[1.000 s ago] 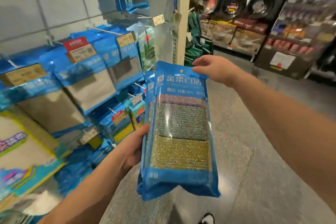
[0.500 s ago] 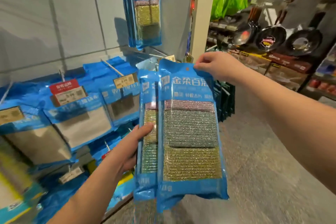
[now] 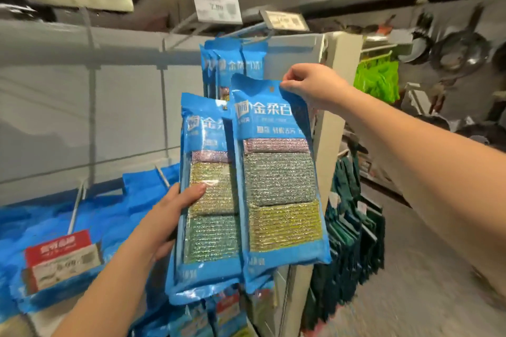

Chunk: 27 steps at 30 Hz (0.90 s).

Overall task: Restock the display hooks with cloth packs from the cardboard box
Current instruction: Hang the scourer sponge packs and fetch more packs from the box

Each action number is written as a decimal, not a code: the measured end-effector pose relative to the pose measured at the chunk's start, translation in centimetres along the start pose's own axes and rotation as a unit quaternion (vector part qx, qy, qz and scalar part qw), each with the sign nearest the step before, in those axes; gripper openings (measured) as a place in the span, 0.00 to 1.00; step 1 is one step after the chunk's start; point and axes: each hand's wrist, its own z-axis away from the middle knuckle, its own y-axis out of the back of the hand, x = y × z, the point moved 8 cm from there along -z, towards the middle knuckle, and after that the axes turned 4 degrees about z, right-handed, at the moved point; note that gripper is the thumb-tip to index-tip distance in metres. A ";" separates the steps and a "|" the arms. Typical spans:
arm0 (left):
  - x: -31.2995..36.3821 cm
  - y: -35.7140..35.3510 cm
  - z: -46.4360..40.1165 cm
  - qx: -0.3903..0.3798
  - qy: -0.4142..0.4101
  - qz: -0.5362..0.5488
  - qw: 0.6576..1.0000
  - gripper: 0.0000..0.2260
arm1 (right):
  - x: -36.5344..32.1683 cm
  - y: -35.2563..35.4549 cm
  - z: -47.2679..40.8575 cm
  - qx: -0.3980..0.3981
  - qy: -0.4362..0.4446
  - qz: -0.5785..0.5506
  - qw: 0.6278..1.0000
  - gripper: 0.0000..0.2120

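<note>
**Two cloth packs held up at the hooks**

At the far left, low down, a red and white price tag (image 3: pixel 61 257) sits on the end of a hook over a blurred mass of blue packs (image 3: pixel 54 216). Behind them runs a grey back panel (image 3: pixel 82 107) with thin metal hooks sticking out.

The left hand (image 3: pixel 171 216) comes up from below and grips the left pack (image 3: pixel 208 194) by its left edge, thumb pressed flat on the clear front over the yellow cloth, the other fingers hidden behind it. This pack stands upright, its right edge tucked under the right pack (image 3: pixel 279 180).

The right pack lies in front, a little higher, and shows pink, grey and yellow cloths through its window. The right hand (image 3: pixel 312 85) pinches its top right corner between thumb and curled fingers, just beside the small hang hole.

Behind and above both packs, more of the same packs (image 3: pixel 235 63) hang from a hook under two white price labels (image 3: pixel 217 5).

To the right stand a pale upright post (image 3: pixel 331 123), dark green goods (image 3: pixel 353 227) and hanging pans (image 3: pixel 460 55).
</note>
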 end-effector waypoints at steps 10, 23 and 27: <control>3.6 -0.5 -4.6 0.032 -0.008 0.039 0.999 0.29 | 0.0 2.7 -7.4 0.096 0.056 -0.019 0.994 0.10; 6.3 -0.8 -5.1 0.039 -0.051 0.017 0.998 0.29 | 1.7 5.6 -9.6 0.262 -0.032 -0.014 0.965 0.13; 7.3 -0.8 -4.8 0.073 -0.066 -0.017 0.995 0.25 | 1.9 5.4 -9.8 0.287 -0.033 0.027 0.957 0.14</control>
